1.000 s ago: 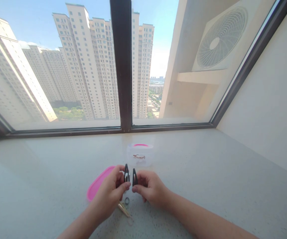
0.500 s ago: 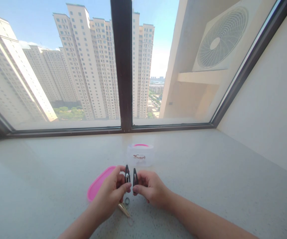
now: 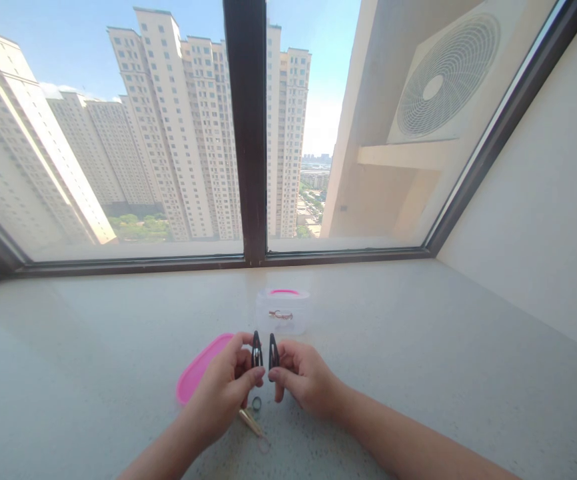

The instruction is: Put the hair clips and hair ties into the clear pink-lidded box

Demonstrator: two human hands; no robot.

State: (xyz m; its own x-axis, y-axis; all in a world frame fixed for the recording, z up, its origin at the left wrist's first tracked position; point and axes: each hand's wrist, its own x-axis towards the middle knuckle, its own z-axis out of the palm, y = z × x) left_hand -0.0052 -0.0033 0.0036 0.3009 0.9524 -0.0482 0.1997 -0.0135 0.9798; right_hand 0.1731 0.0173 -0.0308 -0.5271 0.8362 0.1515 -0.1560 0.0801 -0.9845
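Across the far edge of the scene we are facing a wide window (image 3: 118,167), its dark centre post (image 3: 248,133) rising straight ahead and a white fan unit (image 3: 443,80) hanging outside on the right. Below it the pale stone sill (image 3: 418,373) is spreading toward us and carrying everything else. Our left hand (image 3: 221,393) and right hand (image 3: 308,381) are meeting low in the middle, both curled, each pinching 1 clip between thumb and forefinger while the other fingers are folding loosely behind. Just left of the left hand, partly under it, a pink lid (image 3: 196,370) is lying flat on the sill. Beyond our fingertips a clear box (image 3: 293,323) is standing, with a small reddish piece (image 3: 281,315) lying inside, too small for us to name. We are holding the left black clip (image 3: 256,350) and the right black clip (image 3: 273,351) upright, points up, side by side and just apart, above the sill in front of the box. Under our hands a gold clip (image 3: 249,421) is lying on the sill, and a small ring (image 3: 256,403) is sitting just beside its far end
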